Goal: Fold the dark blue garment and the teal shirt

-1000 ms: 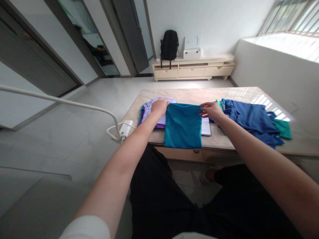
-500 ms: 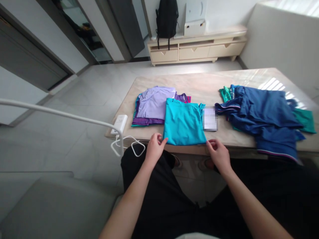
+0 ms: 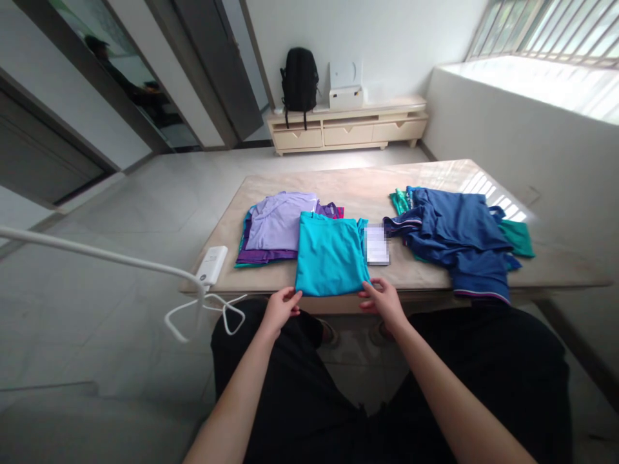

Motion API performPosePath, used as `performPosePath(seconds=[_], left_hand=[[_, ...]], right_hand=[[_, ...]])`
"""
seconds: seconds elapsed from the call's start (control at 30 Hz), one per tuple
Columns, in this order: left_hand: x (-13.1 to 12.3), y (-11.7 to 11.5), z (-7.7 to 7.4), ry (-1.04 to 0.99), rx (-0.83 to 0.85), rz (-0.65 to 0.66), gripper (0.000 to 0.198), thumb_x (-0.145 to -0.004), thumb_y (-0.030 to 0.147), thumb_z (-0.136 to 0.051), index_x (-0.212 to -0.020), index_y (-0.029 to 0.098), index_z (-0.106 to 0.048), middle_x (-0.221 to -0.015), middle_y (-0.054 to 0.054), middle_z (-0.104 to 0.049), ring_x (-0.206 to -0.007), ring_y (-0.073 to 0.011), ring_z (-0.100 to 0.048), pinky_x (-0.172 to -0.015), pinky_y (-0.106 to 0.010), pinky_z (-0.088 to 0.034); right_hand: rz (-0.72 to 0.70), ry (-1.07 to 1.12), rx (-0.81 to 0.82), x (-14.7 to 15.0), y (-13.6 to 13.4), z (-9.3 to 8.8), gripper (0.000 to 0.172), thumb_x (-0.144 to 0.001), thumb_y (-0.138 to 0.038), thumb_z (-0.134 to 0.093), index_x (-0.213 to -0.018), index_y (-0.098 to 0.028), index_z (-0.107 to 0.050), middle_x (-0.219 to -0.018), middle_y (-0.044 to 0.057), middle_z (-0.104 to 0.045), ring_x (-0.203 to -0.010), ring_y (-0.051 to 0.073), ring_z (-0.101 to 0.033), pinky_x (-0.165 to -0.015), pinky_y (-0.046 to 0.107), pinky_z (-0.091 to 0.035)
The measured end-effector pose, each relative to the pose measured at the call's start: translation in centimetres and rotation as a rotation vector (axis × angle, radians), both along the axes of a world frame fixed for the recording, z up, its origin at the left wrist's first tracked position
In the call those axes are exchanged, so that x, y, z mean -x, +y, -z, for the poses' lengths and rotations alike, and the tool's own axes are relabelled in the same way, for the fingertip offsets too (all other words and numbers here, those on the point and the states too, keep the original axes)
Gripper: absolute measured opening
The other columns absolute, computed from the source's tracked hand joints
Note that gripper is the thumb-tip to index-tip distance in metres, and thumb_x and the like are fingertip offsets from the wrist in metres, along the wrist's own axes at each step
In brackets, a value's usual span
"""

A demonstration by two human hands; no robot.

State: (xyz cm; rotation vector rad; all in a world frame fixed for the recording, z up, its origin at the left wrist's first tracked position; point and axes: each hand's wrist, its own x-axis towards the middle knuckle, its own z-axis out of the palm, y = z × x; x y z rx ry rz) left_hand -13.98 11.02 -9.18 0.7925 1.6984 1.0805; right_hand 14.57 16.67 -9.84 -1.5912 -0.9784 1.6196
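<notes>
- Teal shirt (image 3: pixel 330 254): it lies folded into a narrow upright rectangle on the near part of the worktop (image 3: pixel 435 177), its bottom hem right at the near edge. Judged from this, the step in hand is the cross fold, bottom hem up toward the collar end.
- Left hand (image 3: pixel 281 305) sits at the lower left corner of the cloth, fingers loosely curled and touching the hem; whether it has pinched the cloth I cannot tell.
- Right hand (image 3: pixel 381 298) rests at the lower right corner, fingers spread and relaxed, touching or just beside the hem, not clenched on anything.
- To do it well, both hands should pinch all the layers at their corners, so that the tucked-in sides do not slide out.
- Lifting both corners level and carrying them straight away from the body would keep the long edges lined up.
- The far end overlaps the lilac and purple stack (image 3: pixel 278 227) on the left; the fold should land on the shirt alone, not drag that stack.
- A small blurred card (image 3: pixel 377 243) lies just beside the right edge; the hem should clear it.
- The heap of blue and green garments (image 3: pixel 459 235) lies well apart to the right and is no hindrance.
- A white charger (image 3: pixel 211 265) sits at the left corner, its cable hanging off the edge.
</notes>
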Motion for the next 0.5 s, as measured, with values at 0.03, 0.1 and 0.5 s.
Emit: performPosePath(seconds=[0.03,0.1,0.5], left_hand=[[0.0,0.0,-0.2,-0.043,0.011,-0.014,0.044,-0.068,0.046,-0.090,-0.093,0.014,-0.071,-0.078,-0.001,-0.066,-0.059,-0.0131,-0.066,-0.059,-0.028,-0.063],[0.0,-0.1,-0.6,-0.122,0.025,-0.046,0.039,-0.070,0.041,-0.091,-0.086,0.012,-0.070,-0.079,-0.005,-0.070,-0.068,-0.0180,-0.073,-0.067,-0.032,-0.065],[-1.0,-3.3,-2.7,-0.257,-0.168,-0.362,0.036,-0.070,0.020,-0.091,-0.090,0.016,-0.061,-0.077,0.000,-0.073,-0.070,-0.0142,-0.073,-0.072,-0.027,-0.064]], right_hand=[[0.021,0.020,0.012,0.2,0.0,0.2,0.035,-0.101,-0.037,-0.063,-0.127,-0.014,-0.057,-0.089,0.002,-0.073,-0.058,0.011,-0.068,-0.053,0.025,-0.059],[0.070,0.057,0.021,0.6,-0.1,0.5,0.029,-0.101,-0.035,-0.064,-0.121,-0.014,-0.061,-0.087,0.001,-0.071,-0.059,0.010,-0.066,-0.052,0.022,-0.057],[0.292,0.390,-0.015,0.3,-4.0,0.3,0.033,-0.079,-0.031,-0.087,-0.089,-0.017,-0.059,-0.073,-0.003,-0.069,-0.066,0.014,-0.071,-0.067,0.030,-0.063]])
